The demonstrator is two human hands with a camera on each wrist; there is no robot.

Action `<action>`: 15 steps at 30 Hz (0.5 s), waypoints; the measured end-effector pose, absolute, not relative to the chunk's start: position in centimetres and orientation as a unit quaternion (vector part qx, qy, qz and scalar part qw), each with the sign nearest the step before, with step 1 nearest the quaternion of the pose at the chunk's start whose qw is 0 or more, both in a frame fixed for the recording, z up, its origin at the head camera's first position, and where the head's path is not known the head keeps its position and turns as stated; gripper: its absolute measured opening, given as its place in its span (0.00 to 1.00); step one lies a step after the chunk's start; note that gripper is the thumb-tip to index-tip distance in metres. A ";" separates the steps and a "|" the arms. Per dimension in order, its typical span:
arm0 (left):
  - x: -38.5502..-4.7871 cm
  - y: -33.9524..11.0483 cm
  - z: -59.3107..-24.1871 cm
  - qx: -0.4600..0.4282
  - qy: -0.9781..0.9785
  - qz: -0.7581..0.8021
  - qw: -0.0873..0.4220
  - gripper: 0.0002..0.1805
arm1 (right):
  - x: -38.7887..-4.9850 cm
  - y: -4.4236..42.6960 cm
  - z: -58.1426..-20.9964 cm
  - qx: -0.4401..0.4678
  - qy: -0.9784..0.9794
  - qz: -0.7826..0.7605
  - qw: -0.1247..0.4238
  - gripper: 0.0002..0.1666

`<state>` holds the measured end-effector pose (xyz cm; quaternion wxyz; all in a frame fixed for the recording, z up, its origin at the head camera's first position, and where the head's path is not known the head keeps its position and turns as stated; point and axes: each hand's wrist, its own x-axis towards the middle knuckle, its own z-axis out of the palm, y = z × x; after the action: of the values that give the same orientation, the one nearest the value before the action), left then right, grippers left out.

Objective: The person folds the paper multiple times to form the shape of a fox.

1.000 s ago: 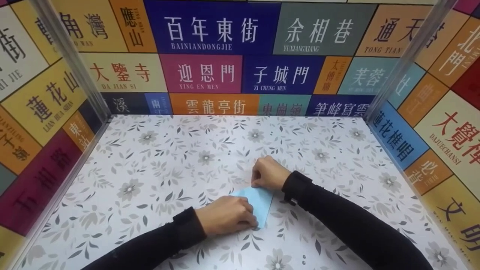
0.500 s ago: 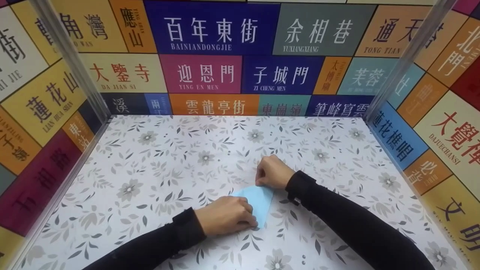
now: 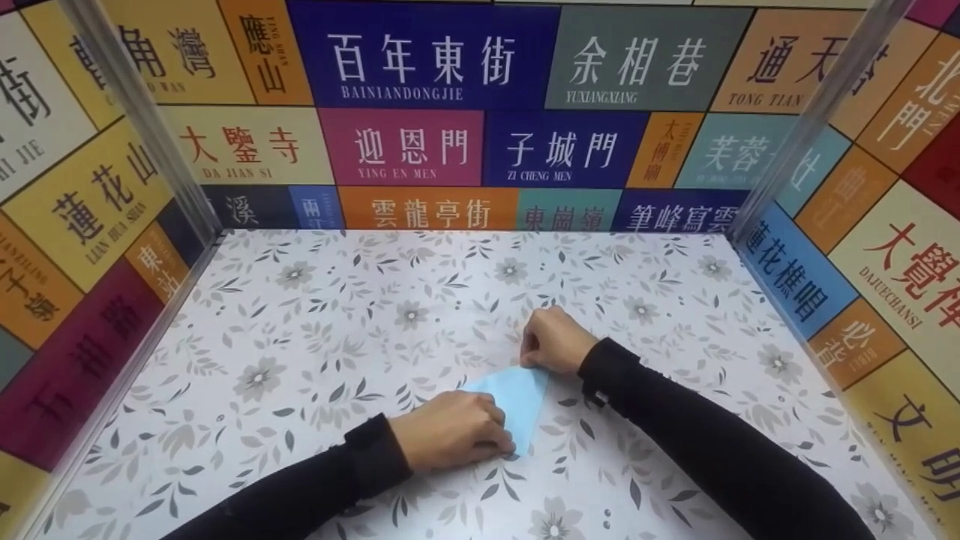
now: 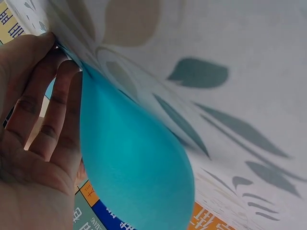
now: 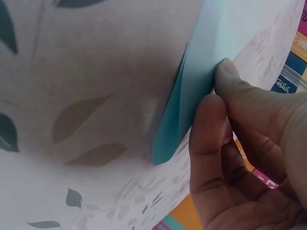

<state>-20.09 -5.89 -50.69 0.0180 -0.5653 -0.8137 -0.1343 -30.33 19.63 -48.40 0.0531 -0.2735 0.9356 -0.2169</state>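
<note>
A light blue sheet of paper [image 3: 521, 399] lies between the two hands in the head view, its top edge at the right hand. Its left part is hidden under the left hand [image 3: 454, 430], whose bent fingers hold it near the lower corner. The right hand [image 3: 559, 341] pinches the upper edge between thumb and index finger. In the left wrist view the paper [image 4: 134, 153] bulges in a rounded loop beside the left hand [image 4: 41, 115]. From the right wrist, the paper [image 5: 192, 91] shows a narrow folded-over layer, with the right hand [image 5: 249, 139] at its edge.
The table [image 3: 337, 315] has a white covering with grey leaves and flowers. Colourful sign-printed panels [image 3: 420, 56] stand behind it and at both sides, with clear strips [image 3: 161, 142] at the corners.
The right hand has slid a little to the right and slightly away along the paper's upper edge, and more of the sheet shows. The left hand has stayed almost in place.
</note>
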 end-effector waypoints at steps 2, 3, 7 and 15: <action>-20.0 -5.9 -50.6 -0.563 -0.814 -0.139 0.017 0.06 | -30.4 19.7 -48.3 -0.268 0.938 -0.215 0.053 0.06; -20.0 -5.9 -50.6 -0.563 -0.815 -0.139 0.016 0.06 | -30.5 19.8 -48.3 -0.266 0.938 -0.213 0.053 0.06; -20.0 -6.0 -50.6 -0.560 -0.816 -0.142 0.011 0.07 | -30.7 19.9 -48.3 -0.265 0.940 -0.208 0.059 0.06; -19.9 -6.0 -50.7 -0.558 -0.818 -0.141 0.015 0.06 | -31.2 20.6 -48.1 -0.260 0.945 -0.191 0.052 0.07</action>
<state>-19.95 -6.02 -50.67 0.0152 -0.5577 -0.8178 -0.1413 -31.20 20.57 -48.14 0.0523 -0.2602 0.9450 -0.1914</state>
